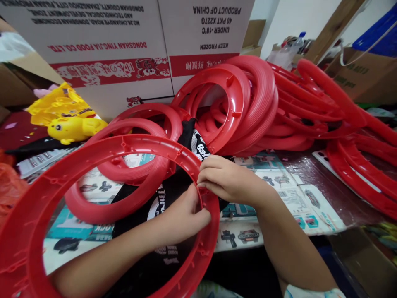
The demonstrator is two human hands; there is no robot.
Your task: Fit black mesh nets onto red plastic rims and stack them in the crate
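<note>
A large red plastic ring [118,145] stands tilted in front of me, its hollow, ribbed side facing up. Through its opening reaches my left arm, and my left hand [186,215] is closed on the right part of the ring, thumb over the rim. Just above it, my right hand [221,178] pinches the same rim with fingers bent together; anything small between those fingertips is hidden. Behind the ring lie more red rings [145,169] with grooved, rounded faces. Black cloth or bag material with white print [159,203] shows beneath the hands.
Many red rings are heaped at the back [260,95] and right [325,99]. A printed cardboard sheet [297,203] covers part of the dark table [310,165]. Behind stands a large white carton [108,37]. A yellow toy [74,129] sits at left, near an orange plastic bag [10,190].
</note>
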